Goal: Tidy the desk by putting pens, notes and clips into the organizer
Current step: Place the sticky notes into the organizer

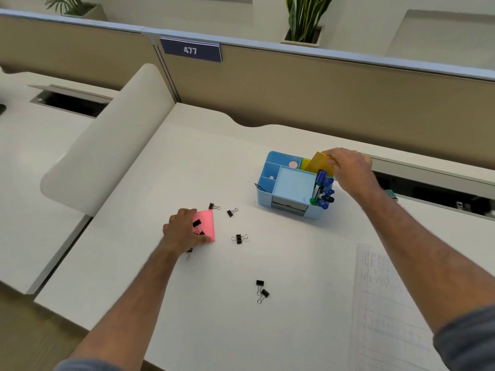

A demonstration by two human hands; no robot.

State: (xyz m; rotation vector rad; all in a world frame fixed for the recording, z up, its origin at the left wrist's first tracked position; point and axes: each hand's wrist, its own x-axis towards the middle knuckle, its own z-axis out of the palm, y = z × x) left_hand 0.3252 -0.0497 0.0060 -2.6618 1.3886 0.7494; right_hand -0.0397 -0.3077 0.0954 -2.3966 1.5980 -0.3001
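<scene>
The notes step is in hand: an orange pad point(320, 162) is pinched by the right hand point(351, 170) and is lowered into the back slot of the organizer point(288, 210). The pink pad point(206, 223) on the desk point(294, 330) is gripped by the left hand point(182, 231). Next, the orange pad must be released, probably.

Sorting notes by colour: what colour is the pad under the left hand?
Pink pad, head view.
</scene>
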